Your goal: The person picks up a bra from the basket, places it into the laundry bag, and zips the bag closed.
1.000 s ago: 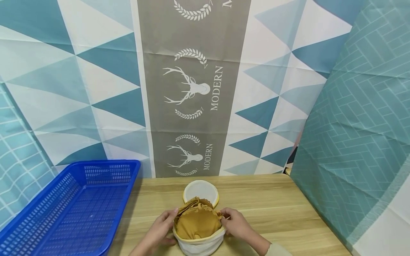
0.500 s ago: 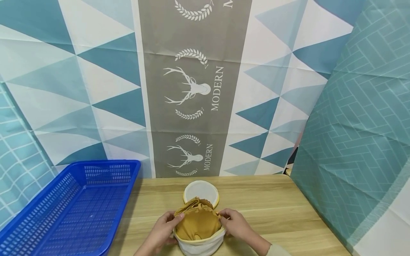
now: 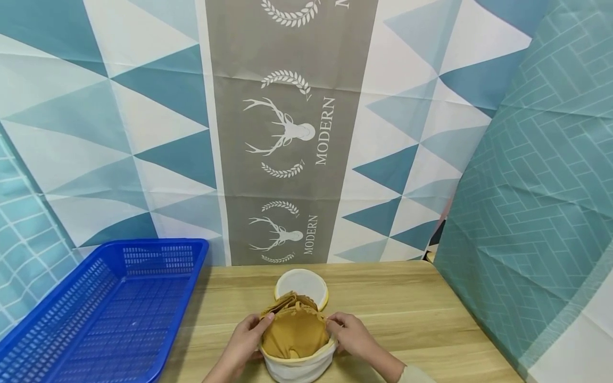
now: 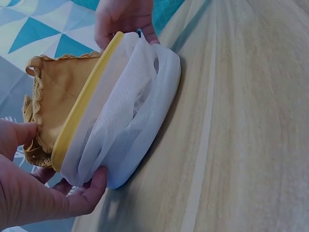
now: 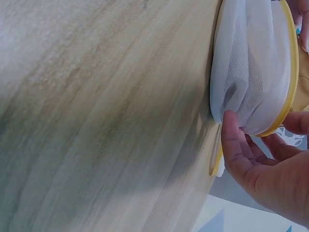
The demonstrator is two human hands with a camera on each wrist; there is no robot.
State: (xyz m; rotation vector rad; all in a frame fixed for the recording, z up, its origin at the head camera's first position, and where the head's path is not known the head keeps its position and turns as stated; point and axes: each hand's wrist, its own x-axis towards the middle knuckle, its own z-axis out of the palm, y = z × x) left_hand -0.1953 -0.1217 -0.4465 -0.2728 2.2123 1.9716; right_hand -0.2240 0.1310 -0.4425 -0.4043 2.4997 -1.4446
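Observation:
A round white mesh laundry bag (image 3: 299, 369) with a yellow zip edge stands at the table's front, its lid (image 3: 301, 284) folded back behind it. Inside sits a mustard garment (image 3: 294, 335) with scalloped lace trim and a thin strap, rising above the rim. My left hand (image 3: 246, 340) holds the garment's left edge, thumb on the lace; in the left wrist view its lower fingers (image 4: 99, 186) touch the mesh. At the right edge, my right hand (image 3: 351, 335) pinches the garment near the zip, with a finger (image 5: 231, 130) against the mesh side. The garment's lower part is hidden.
A blue plastic basket (image 3: 189, 306) with perforated sides stands to the left. The wooden table (image 3: 402, 298) extends right and behind the bag. A patterned cloth backdrop (image 3: 282, 181) hangs at the table's back edge, and a teal cloth (image 3: 531, 213) on the right.
My left hand has shifted slightly right and its thumb has come over the garment's left edge. My right hand has barely moved, and the bag stays in place.

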